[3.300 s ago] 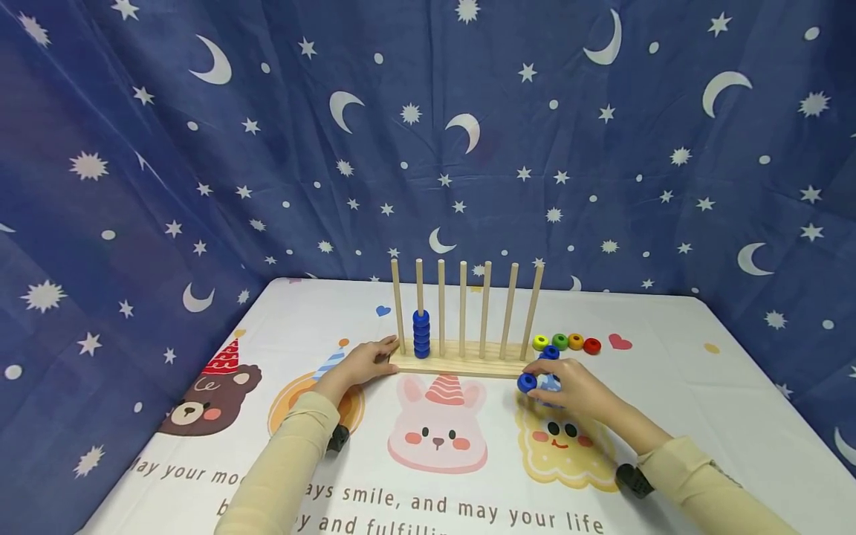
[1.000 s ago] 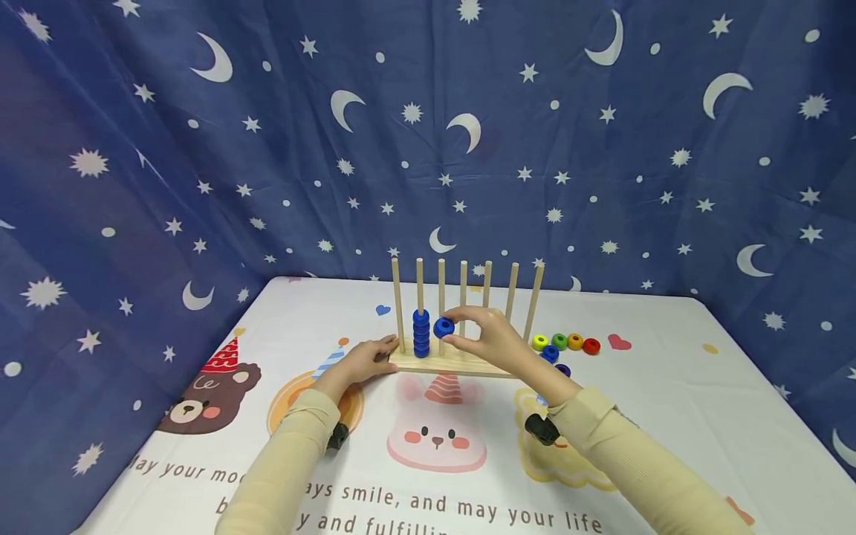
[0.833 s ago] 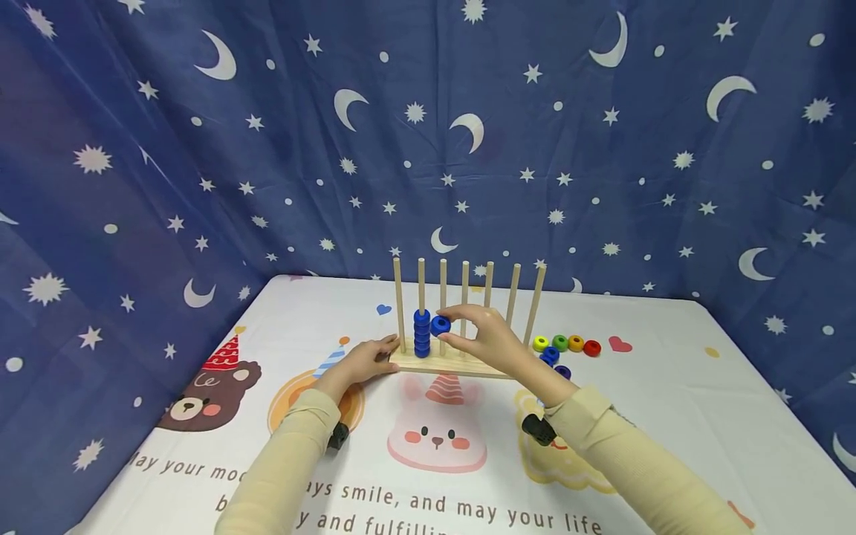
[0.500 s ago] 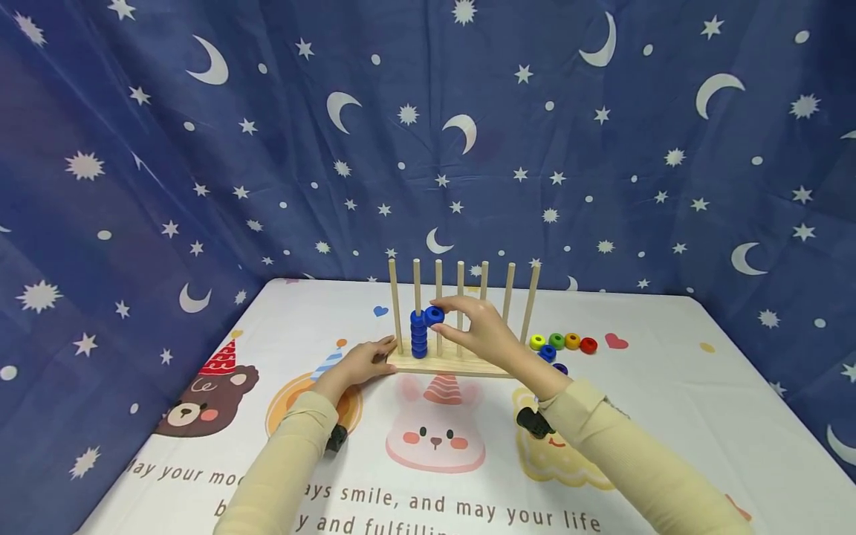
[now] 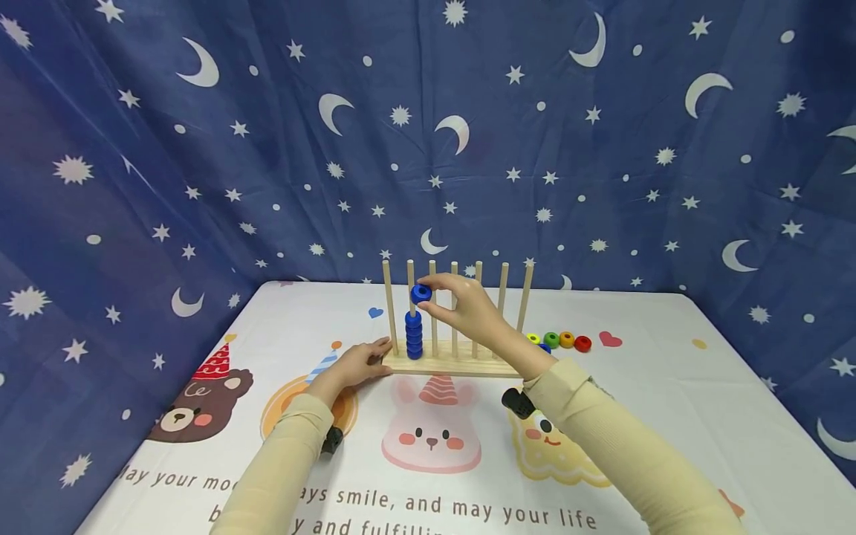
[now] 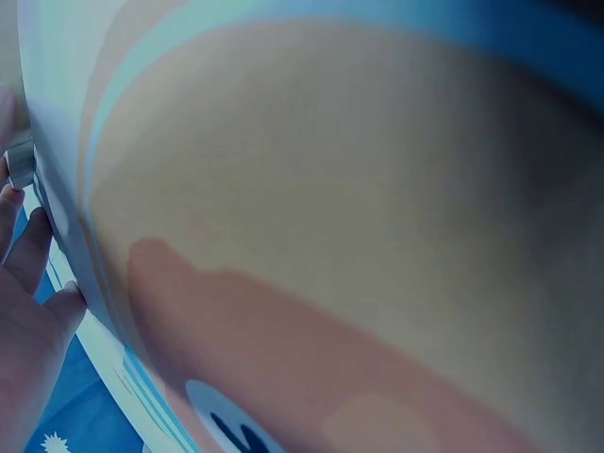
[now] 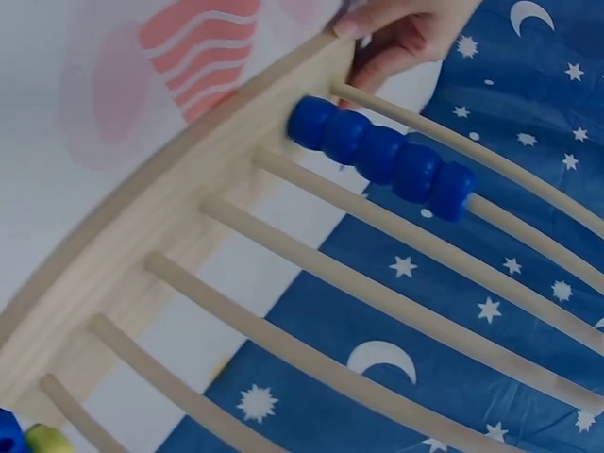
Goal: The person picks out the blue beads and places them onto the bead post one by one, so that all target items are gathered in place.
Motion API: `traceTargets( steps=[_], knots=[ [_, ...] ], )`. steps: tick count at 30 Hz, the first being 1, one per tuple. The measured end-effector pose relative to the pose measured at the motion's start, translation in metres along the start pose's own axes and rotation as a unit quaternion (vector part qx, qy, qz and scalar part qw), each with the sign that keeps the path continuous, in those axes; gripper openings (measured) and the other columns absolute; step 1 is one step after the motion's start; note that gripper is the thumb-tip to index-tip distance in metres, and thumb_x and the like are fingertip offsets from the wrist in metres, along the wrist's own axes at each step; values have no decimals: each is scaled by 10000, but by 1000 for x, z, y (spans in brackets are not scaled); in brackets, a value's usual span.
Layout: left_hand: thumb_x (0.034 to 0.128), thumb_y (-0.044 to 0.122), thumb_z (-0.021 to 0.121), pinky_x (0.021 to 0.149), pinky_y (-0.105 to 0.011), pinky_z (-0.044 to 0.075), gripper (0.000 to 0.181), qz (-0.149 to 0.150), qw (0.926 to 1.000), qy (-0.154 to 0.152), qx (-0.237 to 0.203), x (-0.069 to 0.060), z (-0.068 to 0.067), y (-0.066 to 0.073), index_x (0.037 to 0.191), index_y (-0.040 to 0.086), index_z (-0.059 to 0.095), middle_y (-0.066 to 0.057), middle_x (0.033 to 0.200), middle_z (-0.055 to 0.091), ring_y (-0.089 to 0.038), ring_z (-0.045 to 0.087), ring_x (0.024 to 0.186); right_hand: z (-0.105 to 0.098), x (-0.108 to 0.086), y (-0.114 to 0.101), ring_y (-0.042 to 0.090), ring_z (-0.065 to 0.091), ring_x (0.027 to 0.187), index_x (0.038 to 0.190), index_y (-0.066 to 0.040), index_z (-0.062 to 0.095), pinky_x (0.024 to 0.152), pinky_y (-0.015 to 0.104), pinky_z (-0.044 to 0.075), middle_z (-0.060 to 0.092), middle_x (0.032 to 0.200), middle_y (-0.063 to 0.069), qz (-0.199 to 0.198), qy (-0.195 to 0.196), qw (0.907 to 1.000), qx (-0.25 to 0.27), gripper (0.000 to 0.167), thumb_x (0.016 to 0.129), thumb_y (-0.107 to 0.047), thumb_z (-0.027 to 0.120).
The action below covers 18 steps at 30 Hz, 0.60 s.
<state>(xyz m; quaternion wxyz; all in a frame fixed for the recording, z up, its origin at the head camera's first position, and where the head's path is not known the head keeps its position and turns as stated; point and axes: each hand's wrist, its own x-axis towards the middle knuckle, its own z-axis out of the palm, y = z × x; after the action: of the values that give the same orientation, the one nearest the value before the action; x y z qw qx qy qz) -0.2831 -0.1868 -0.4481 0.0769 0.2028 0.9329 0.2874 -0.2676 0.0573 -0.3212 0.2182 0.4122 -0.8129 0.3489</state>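
Note:
My right hand (image 5: 471, 310) pinches a blue bead (image 5: 420, 294) between thumb and fingers. The bead is in front of the second peg from the left, above a stack of several blue beads (image 5: 414, 338) threaded on that peg. The bead is tilted, its hole facing the camera; whether the peg tip touches it I cannot tell. My left hand (image 5: 353, 364) grips the left end of the wooden peg rack (image 5: 461, 365), thumb in front and fingers behind. The right wrist view shows that hand (image 7: 406, 33) and the stack (image 7: 377, 159), but not the held bead.
Loose beads lie right of the rack: yellow (image 5: 533, 338), green (image 5: 551, 339), orange (image 5: 567, 339) and red (image 5: 583, 344), plus a partly hidden blue one (image 5: 545, 348). A patterned white cloth (image 5: 642, 401) covers the table. A blue star curtain (image 5: 495, 186) hangs behind.
My right hand has carried the blue bead from the rack's right side leftward, then raised it above the stack on the second peg. The left hand keeps its grip on the rack.

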Motion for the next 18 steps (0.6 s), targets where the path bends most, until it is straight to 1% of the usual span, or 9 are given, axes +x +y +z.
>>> traceTargets(
  steps=[4,7,11,13,18],
  knots=[
    [881,196,654,1121,-504,295,575,-47,10000,-22,-49,0,-1,1,1368,-30,448,-196,1480,364,-410,342,1354,-2,10,-2,275,662,993,1130,44,629,893,370,544,692,1071,162,-8,-15,10000,6,323,849,-103,687],
    [883,194,652,1128,-497,288,572,-80,9999,-32,-77,-1,-1,3,1371,-22,445,-183,1485,362,-403,339,1358,-4,15,-4,272,660,998,1145,36,625,894,369,545,689,1086,155,96,-49,9999,21,329,857,-112,681],
    [881,184,653,1132,-489,283,572,-52,9999,14,-103,0,-2,4,1374,-16,441,-174,1488,359,-398,338,1360,-7,22,-6,264,655,1008,1169,19,622,897,367,541,688,1099,148,221,-7,9997,-36,350,857,-129,684],
    [877,181,658,1127,-494,289,573,-7,10000,43,-55,0,-2,4,1369,-24,446,-185,1482,365,-405,345,1353,-8,25,-6,267,654,1010,1174,17,622,902,376,538,688,1099,151,211,28,9998,-46,357,856,-133,686],
    [874,181,663,1127,-492,290,575,-44,10000,38,-59,-1,-1,2,1368,-23,450,-181,1482,368,-401,345,1356,-8,36,-6,272,646,1000,1175,30,618,911,403,526,684,1088,162,192,67,9998,16,364,854,-129,687]
  ],
)
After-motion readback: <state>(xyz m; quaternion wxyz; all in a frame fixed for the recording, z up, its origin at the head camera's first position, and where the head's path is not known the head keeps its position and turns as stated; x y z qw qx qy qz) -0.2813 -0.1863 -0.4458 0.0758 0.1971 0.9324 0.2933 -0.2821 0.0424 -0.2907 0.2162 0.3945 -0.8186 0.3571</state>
